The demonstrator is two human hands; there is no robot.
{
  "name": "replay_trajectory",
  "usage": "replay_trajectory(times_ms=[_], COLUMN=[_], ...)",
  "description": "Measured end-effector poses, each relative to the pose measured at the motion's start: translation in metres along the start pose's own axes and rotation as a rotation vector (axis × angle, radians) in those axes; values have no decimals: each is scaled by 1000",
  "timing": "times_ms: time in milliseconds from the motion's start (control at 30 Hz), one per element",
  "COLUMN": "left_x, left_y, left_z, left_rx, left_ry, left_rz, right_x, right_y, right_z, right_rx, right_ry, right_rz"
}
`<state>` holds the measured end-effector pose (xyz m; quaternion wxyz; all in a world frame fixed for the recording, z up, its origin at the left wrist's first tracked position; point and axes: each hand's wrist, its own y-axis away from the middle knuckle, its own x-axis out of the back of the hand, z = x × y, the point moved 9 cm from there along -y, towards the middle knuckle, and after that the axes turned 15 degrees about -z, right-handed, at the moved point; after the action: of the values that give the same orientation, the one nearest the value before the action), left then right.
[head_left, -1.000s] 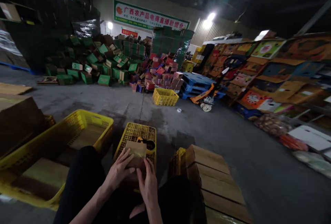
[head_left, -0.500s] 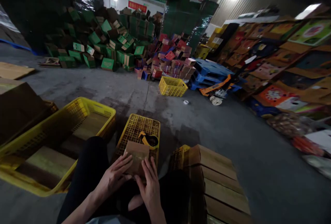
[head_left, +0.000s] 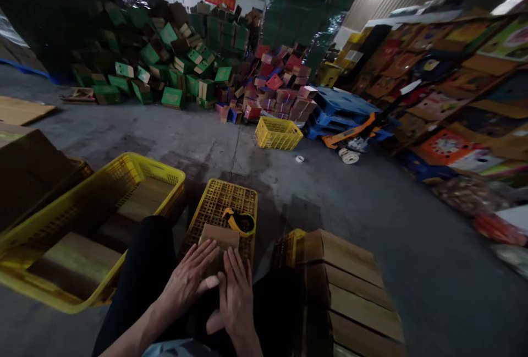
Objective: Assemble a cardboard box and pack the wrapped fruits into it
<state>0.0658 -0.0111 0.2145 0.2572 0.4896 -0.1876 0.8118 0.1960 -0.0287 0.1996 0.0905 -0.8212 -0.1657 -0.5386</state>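
A small brown cardboard box (head_left: 220, 234) lies on an upturned yellow crate (head_left: 225, 203) in front of my knees. My left hand (head_left: 190, 277) presses flat on the box from the left, fingers stretched out. My right hand (head_left: 235, 295) lies flat beside it, fingers extended toward the box's near edge. Only the far part of the box shows past my fingers. A yellow tape dispenser (head_left: 239, 221) rests on the crate just beyond the box.
A large yellow crate (head_left: 94, 203) holding flat cardboard stands at left. A stack of flat brown cartons (head_left: 350, 285) sits at right. Farther off are a small yellow crate (head_left: 278, 132), piles of green and red boxes (head_left: 173, 76), blue pallets (head_left: 338, 109) and shelves of printed cartons.
Both hands have flattened onto the box and pushed it down; earlier the fingers gripped its sides. The view has tilted slightly downward.
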Motion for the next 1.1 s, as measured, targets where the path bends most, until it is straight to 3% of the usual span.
replay_trajectory(times_ms=[233,533,767,933,1100], left_x=[2,-2,-15,-17,-17], left_y=[15,14,3,1,2], left_z=[-32,-48,-34,-25,-31], left_rx=[174,176,122,104,146], left_ry=[-17,175,307,328,279], left_rz=[112,196,106,109,35], right_x=[10,10,-1,-2,0], right_y=[15,-12,-27,-30,-29], right_z=[22,-1,-28,-49,-45], right_rx=[-76,-106,-59,25,36], right_ry=[-82,93,150,140,80], right_rz=[124,148,45,-20,-51])
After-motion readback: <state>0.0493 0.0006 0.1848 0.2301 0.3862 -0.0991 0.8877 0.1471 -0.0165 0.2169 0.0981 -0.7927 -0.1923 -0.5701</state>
